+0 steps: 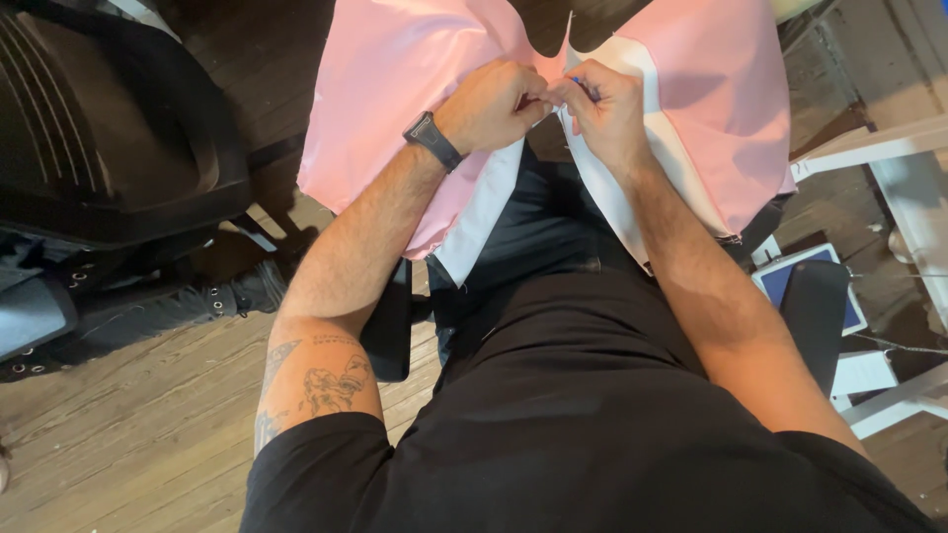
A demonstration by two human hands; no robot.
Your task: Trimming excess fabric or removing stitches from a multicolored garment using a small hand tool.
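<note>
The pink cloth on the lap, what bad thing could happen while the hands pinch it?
The right hand seems to hold a thin blue tool; if sharp, it might prick the left hand pinching beside it. The pink cloth hangs loose over the knees, so it could slide toward the wooden floor.

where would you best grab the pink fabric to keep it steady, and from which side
Probably at the notch in its upper middle edge, where the pink fabric bunches: the left hand and right hand already pinch it there, from the wearer's side. The rest drapes loose over the lap with its white lining hanging, so lower edges would likely just slide.
</note>
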